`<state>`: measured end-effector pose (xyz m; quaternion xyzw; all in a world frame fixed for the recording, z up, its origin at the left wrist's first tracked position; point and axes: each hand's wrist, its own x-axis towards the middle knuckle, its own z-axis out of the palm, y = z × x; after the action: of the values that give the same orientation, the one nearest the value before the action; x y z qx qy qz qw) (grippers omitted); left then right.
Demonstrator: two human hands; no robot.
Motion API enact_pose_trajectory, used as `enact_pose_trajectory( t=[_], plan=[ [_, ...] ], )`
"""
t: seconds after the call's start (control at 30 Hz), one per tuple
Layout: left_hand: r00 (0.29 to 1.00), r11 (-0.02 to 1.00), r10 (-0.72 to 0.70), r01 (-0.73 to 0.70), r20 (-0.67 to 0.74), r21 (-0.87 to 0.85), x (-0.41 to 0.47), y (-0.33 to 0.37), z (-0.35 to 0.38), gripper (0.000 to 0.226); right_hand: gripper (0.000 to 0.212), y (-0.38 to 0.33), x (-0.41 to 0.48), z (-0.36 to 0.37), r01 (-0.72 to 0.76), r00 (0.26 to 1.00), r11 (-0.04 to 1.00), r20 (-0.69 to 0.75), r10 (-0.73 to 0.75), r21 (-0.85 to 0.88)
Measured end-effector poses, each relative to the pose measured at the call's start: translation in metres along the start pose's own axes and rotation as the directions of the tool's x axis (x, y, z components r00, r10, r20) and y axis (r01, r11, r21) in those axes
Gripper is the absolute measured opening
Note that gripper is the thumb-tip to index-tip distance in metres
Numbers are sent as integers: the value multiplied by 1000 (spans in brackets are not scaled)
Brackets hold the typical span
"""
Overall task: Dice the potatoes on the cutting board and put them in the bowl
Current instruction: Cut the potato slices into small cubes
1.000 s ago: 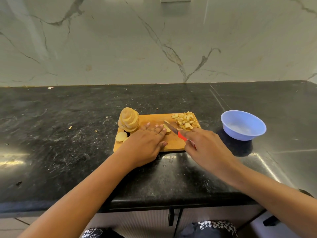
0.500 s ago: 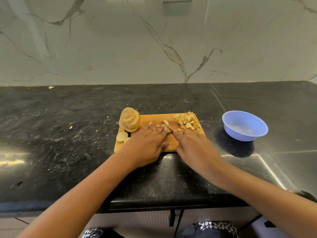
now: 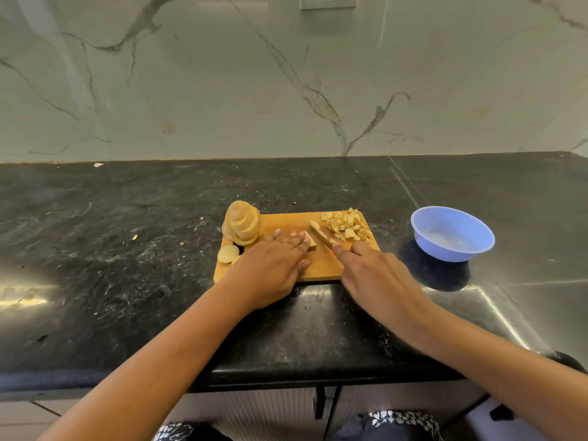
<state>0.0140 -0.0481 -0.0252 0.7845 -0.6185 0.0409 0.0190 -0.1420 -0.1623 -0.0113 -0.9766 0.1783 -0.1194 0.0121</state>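
A wooden cutting board (image 3: 321, 268) lies on the black counter. At its far left a stack of potato slices (image 3: 242, 223) leans, with loose slices (image 3: 228, 254) beside it. A pile of diced potato (image 3: 347, 224) covers the far right corner. My left hand (image 3: 273, 268) lies flat with straight fingers pressing a potato piece (image 3: 312, 242) on the board. My right hand (image 3: 372, 275) grips a knife (image 3: 319, 234) whose blade points away, resting just right of that piece; its handle is hidden in my hand. The blue bowl (image 3: 453, 233) stands to the right of the board.
The black stone counter (image 3: 127, 265) runs left and right, with small scraps scattered left of the board. A marble wall (image 3: 286, 90) rises behind it. The counter's front edge is near my forearms.
My right hand slid forward over the knife's red handle, hiding it, and the blade came down next to my left fingertips. My left hand stayed on the potato piece.
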Motion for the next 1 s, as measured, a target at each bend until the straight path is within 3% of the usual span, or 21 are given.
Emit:
enact_pose_trajectory(
  t=[0.1, 0.23, 0.47, 0.9, 1.0],
  plan=[
    [1000, 1000, 0, -1, -29, -15, -2, -4, -2, 54, 48, 11, 4, -3, -36, 999, 995, -14, 38, 93],
    [999, 1000, 1, -1, -38, -13, -2, -9, -3, 75, 45, 16, 0, -13, -37, 998, 984, -52, 47, 177],
    [1000, 1000, -3, 2, -24, -20, -1, -11, -2, 68, 45, 2, 1, -13, 2, 997, 968, -75, 17, 252],
    [999, 1000, 19, -18, -30, 24, 0, -7, -2, 64, 50, -13, 11, 1, 18, 1000, 992, 18, -20, 121],
    [999, 999, 15, -14, -29, 36, -1, -7, -2, 53, 51, -14, 10, 5, 25, 999, 995, 27, -28, 99]
  ],
)
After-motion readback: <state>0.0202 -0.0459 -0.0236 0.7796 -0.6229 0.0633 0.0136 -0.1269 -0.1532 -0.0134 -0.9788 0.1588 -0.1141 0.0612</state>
